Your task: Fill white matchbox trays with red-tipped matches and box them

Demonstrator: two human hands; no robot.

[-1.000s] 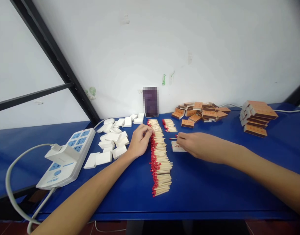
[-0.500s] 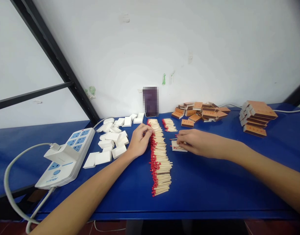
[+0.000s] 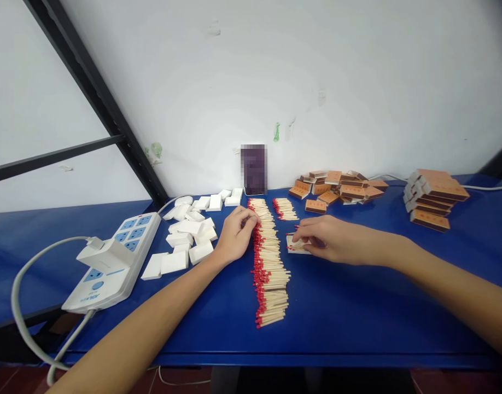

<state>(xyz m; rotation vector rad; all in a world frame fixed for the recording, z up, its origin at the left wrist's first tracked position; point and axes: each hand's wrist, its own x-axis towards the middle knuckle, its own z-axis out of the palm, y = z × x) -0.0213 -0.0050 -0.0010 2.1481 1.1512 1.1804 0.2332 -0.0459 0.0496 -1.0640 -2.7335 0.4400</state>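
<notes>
My left hand (image 3: 237, 234) rests at the left side of a long row of red-headed matches (image 3: 270, 257), fingers curled and thumb against the index finger near the match heads. Whatever its fingertips hold, if anything, is hidden. My right hand (image 3: 325, 239) is bent over a small white matchbox tray (image 3: 296, 251), its fingertips closed on matches inside. Part of the tray is covered by the fingers, and a few match heads show at its left side. A smaller group of matches (image 3: 286, 209) lies beyond the tray.
White matchbox trays (image 3: 175, 262) lie scattered at left, beside a power strip (image 3: 111, 273) with a plugged-in charger. Orange matchbox sleeves (image 3: 351, 191) form a loose heap at the back. Stacked matchboxes (image 3: 433, 197) stand at right. A blurred dark panel (image 3: 254, 171) leans on the wall.
My right hand's fingers have shifted slightly left over the tray, showing more matches inside. My left hand stays beside the row. The whole view has moved slightly.
</notes>
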